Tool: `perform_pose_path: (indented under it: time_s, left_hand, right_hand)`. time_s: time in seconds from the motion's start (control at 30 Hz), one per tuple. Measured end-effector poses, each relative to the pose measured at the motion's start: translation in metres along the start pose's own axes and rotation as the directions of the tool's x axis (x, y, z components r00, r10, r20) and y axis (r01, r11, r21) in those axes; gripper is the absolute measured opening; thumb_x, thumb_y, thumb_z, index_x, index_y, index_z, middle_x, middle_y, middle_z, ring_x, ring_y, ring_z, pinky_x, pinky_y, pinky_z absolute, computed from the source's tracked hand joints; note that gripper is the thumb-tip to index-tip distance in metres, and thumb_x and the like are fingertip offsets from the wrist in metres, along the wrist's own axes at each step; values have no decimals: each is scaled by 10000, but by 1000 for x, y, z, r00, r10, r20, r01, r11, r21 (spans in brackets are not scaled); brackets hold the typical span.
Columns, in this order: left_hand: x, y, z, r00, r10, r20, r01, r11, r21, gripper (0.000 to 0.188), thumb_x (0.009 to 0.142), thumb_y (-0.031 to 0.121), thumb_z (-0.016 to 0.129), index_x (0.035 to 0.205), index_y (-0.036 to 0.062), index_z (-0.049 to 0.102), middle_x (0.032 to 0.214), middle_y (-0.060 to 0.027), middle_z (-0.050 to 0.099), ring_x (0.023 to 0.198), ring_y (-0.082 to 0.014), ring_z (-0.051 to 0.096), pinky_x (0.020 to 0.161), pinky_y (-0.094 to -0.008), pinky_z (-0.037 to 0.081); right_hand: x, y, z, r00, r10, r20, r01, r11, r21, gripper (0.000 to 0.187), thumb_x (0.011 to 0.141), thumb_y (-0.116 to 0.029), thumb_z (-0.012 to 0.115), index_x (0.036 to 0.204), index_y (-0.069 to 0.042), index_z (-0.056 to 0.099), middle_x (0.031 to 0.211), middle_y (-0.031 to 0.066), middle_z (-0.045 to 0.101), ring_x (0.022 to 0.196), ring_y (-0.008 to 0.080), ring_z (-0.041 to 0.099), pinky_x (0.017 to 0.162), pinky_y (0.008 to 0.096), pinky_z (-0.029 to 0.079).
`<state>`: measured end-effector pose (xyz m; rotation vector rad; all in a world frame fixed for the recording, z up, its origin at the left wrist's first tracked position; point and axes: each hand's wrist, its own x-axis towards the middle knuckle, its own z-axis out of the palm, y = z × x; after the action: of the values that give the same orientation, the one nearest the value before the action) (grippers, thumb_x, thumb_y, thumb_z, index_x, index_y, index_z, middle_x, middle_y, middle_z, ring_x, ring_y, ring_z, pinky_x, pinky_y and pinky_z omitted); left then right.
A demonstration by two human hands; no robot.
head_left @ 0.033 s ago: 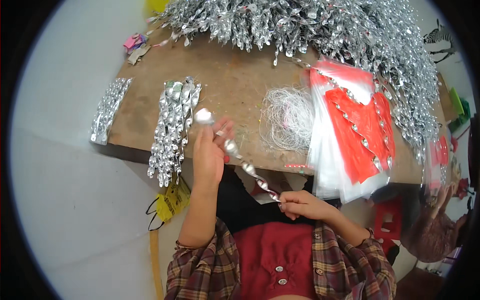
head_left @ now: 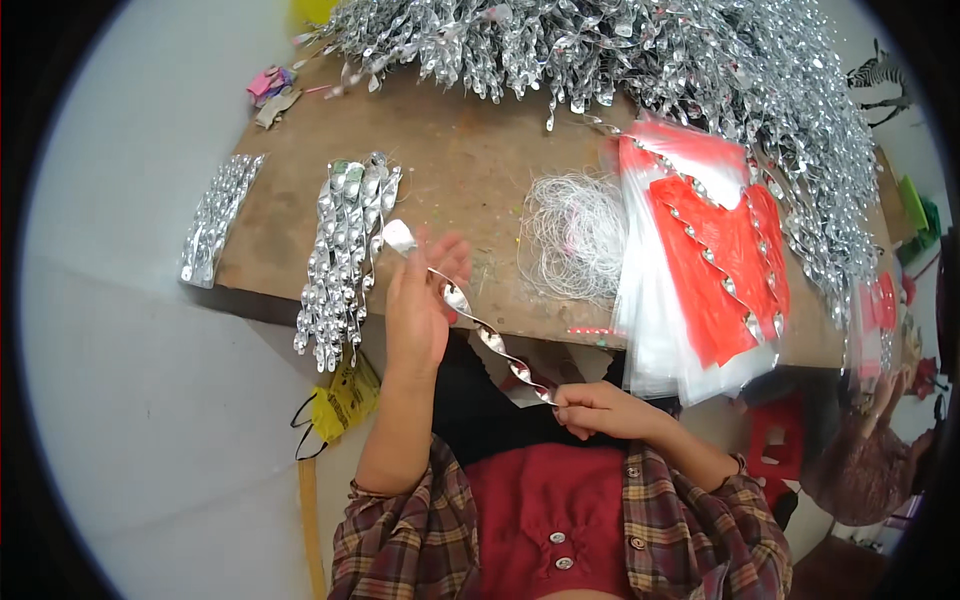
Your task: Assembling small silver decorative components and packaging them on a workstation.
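Note:
A twisted silver foil strip (head_left: 491,340) slants down from my left hand to my right hand in front of the table's near edge. Its flat upper end sticks out past the thumb of my left hand (head_left: 420,305), which has the strip between thumb and fingers; those fingertips are partly blurred. At the lower end, my right hand (head_left: 600,410) pinches the strip between thumb and curled fingers. Left of my left hand, a bunch of similar twisted strips (head_left: 345,255) hangs over the table edge. A tangle of thin silvery string (head_left: 575,238) lies on the tabletop to the right.
Clear plastic sleeves with red inserts (head_left: 715,270) overlap the brown table's (head_left: 460,150) right edge. Behind them rises a large heap of silver spirals (head_left: 600,55). A packed set of strips (head_left: 222,215) is at far left. Below hangs a yellow bag (head_left: 342,408); another person (head_left: 865,460) sits at right.
The strip's upper end has shifted slightly left and looks sharper. Both hands have stayed almost in place, still on the strip.

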<state>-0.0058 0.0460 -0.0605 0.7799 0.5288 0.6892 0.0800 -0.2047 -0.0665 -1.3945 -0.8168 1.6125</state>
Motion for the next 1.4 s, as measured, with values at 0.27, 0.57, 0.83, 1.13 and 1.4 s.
perform_pose_path:
  time_s: [0.27,0.57,0.83,1.13,1.4]
  left_hand:
    - [-19,35,-2,972,232,-16,-233,966,-115,319,925,129,528,1228,94,432,749,-3,493,589,-59,451,492,-189,373]
    - [-49,7,-5,995,80,58,-96,919,383,373,896,140,568,1239,33,469,715,18,479,527,-42,445,480,-175,364]
    - [-51,-16,-10,983,-76,166,5,919,393,402,883,128,584,1258,24,488,731,11,490,544,-39,414,481,-177,334]
    - [-41,-20,15,862,-389,325,158,816,556,200,871,240,614,925,48,619,669,26,530,541,-25,443,478,-163,332]
    - [-40,-13,8,916,-350,198,233,863,448,187,852,202,633,887,18,640,637,19,530,504,-30,425,467,-167,313]
  right_hand:
    - [7,-37,-19,866,-473,-164,232,669,-706,142,859,-186,572,934,-66,584,872,107,601,825,301,592,704,365,476]
    - [69,-33,-71,708,-704,-56,-92,-13,-996,49,751,-152,632,774,-139,591,701,7,557,646,183,558,656,335,359]
    - [85,-32,-64,656,-755,-18,-181,-134,-974,77,721,-148,625,726,-125,552,658,19,527,577,195,539,635,349,342]
    - [40,-82,-43,823,-513,-242,161,620,-768,72,791,-114,599,833,-57,612,766,47,616,662,130,576,633,246,430]
    - [23,-70,-73,808,-350,-474,294,937,-191,77,824,-100,603,837,-24,600,785,-49,536,705,35,450,635,208,386]
